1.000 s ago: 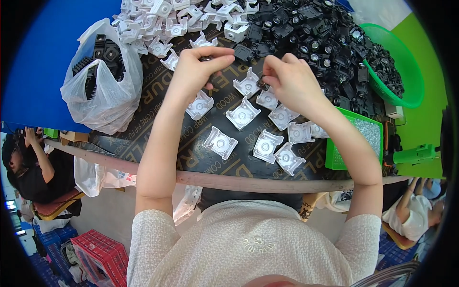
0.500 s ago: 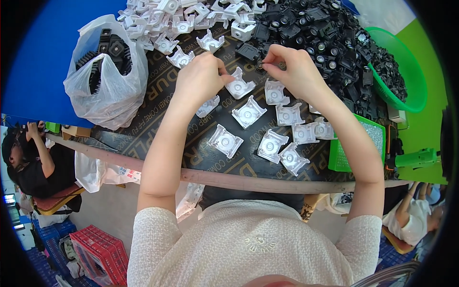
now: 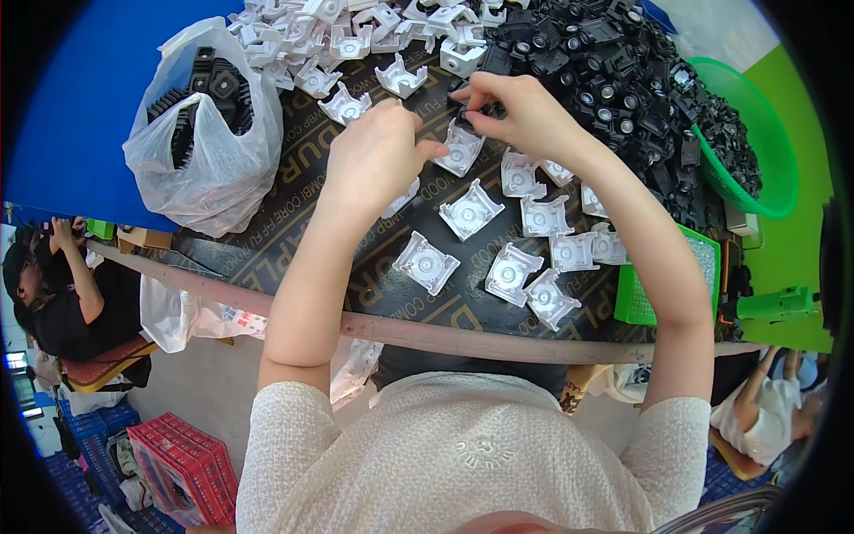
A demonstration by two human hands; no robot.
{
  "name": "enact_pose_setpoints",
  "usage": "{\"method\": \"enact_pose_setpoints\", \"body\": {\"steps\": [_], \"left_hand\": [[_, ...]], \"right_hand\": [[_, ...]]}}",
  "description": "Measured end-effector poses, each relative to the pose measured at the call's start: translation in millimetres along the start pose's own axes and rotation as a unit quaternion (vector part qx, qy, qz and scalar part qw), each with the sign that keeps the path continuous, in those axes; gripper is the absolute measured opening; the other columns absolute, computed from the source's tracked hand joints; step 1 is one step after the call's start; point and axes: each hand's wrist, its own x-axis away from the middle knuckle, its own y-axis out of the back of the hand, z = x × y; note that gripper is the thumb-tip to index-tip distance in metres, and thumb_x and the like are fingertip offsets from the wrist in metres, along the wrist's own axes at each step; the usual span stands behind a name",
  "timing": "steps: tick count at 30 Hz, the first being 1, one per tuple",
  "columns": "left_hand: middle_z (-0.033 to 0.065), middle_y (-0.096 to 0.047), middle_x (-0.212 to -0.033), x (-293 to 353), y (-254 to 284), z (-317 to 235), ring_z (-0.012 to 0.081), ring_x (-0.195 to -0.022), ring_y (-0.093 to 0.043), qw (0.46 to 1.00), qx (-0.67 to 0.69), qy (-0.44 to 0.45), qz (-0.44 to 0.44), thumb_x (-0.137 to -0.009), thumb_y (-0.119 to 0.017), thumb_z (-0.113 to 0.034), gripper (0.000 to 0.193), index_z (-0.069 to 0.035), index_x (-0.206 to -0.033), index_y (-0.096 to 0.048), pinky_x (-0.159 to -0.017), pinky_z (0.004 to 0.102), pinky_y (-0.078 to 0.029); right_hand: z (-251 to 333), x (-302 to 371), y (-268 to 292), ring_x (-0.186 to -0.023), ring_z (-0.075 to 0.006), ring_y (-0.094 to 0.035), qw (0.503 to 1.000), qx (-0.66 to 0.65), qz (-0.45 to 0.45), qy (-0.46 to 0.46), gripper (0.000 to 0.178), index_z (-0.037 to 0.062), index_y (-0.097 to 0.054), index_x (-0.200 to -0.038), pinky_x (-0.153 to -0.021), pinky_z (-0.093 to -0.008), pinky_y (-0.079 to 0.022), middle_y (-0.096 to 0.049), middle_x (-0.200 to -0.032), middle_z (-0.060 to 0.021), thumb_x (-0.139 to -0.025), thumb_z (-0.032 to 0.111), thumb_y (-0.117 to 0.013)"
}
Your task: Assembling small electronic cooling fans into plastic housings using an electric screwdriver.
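Observation:
My right hand [image 3: 525,109] pinches a small black plastic part [image 3: 460,93] just above a white plastic housing [image 3: 463,151]. Part of the black piece is hidden by my fingers. My left hand [image 3: 378,156] is beside that same housing, its thumb stretched out to the housing's left edge and a gap between thumb and index finger; its other fingertips are hidden. Another white housing [image 3: 471,210] lies face up nearer to me, with several more of its kind spread around it. One housing is partly covered by my left wrist.
White housings [image 3: 294,40] are heaped at the far left, black parts [image 3: 592,71] at the far right. A plastic bag [image 3: 200,191] of black pieces stands on the left. On the right are a green basket [image 3: 783,169] and a green tray [image 3: 633,303]. Other people sit at both sides.
My right hand has moved left, bringing the black part over the white housing. My left thumb has stretched out away from the index finger. The whole view has shifted slightly.

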Motion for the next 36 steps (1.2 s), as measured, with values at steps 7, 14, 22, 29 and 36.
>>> {"method": "enact_pose_setpoints", "body": {"steps": [7, 14, 22, 29, 36], "left_hand": [[0.0154, -0.065, -0.093, 7.4, -5.6, -13.7, 0.0342, -0.087, -0.067, 0.996, -0.038, -0.021, 0.077, -0.068, -0.080, -0.036, 0.043, 0.001, -0.085, -0.069, -0.074, 0.0424, -0.054], [0.0128, -0.066, -0.093, -0.3, -12.6, -5.9, 0.0304, -0.090, -0.065, 0.997, -0.013, -0.037, 0.060, -0.065, -0.082, -0.035, 0.049, -0.006, -0.103, -0.072, -0.075, 0.0410, -0.051], [0.0123, -0.067, -0.099, -6.8, -17.1, -2.7, 0.0300, -0.093, -0.065, 0.995, 0.017, -0.047, 0.081, -0.064, -0.082, -0.032, 0.065, -0.017, -0.124, -0.063, -0.077, 0.0391, -0.052], [0.0108, -0.068, -0.099, -11.6, -18.5, 0.3, 0.0290, -0.093, -0.065, 0.996, 0.036, -0.033, 0.081, -0.063, -0.083, -0.029, 0.056, -0.016, -0.115, -0.065, -0.077, 0.0385, -0.052], [0.0120, -0.068, -0.097, -5.4, -22.3, -9.2, 0.0295, -0.091, -0.065, 0.998, 0.022, -0.038, 0.050, -0.062, -0.083, -0.031, 0.051, -0.006, -0.104, -0.066, -0.077, 0.0401, -0.052]], "right_hand": [[5.9, 3.3, -1.1, -0.072, -0.0324, -0.066, 0.996, 0.011, 0.089, 0.012, 0.014, 0.0025, -0.054, -0.084, -0.063, -0.0388, -0.051, -0.065, -0.073, -0.0129, -0.078, 0.009, -0.064], [6.5, 17.4, 5.7, -0.071, -0.0340, -0.065, 0.999, 0.029, 0.009, -0.024, 0.014, 0.0028, -0.055, -0.086, -0.063, -0.0401, -0.051, -0.065, -0.073, -0.0137, -0.079, 0.010, -0.064], [7.3, 19.2, -2.0, -0.073, -0.0342, -0.065, 0.999, 0.013, 0.035, -0.025, 0.011, 0.0022, -0.057, -0.086, -0.064, -0.0403, -0.052, -0.066, -0.076, -0.0148, -0.081, 0.009, -0.064], [9.1, 18.2, -4.5, -0.072, -0.0333, -0.066, 0.998, 0.021, 0.028, -0.058, 0.010, 0.0017, -0.058, -0.085, -0.064, -0.0395, -0.052, -0.066, -0.075, -0.0148, -0.080, 0.009, -0.063], [11.3, 17.1, -3.3, -0.072, -0.0321, -0.067, 0.998, 0.006, 0.006, -0.059, 0.010, 0.0017, -0.060, -0.084, -0.064, -0.0385, -0.053, -0.067, -0.075, -0.0137, -0.079, 0.009, -0.065]]}}
